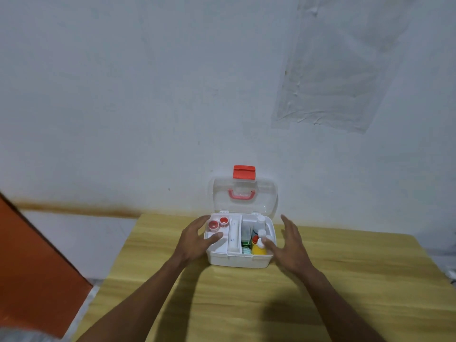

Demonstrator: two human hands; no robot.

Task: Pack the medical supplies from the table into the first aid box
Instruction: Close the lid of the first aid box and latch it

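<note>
First aid box [238, 259] at far middle of table [271, 304], lid [244, 196] propped open. Left hand [195, 239] and right hand [287, 245] flanking it, fingers spread, empty, likely steadying before closing. Yellow bottle [258, 249] already inside, right compartment.

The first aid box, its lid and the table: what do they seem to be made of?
The first aid box looks like white opaque plastic, smooth with moulded rounded corners. Its lid seems clear, slightly glossy plastic, since the wall shows through it; the latch and handle look like red plastic. The table shows a pale wood grain, but whether solid wood or laminate cannot be told.
</note>
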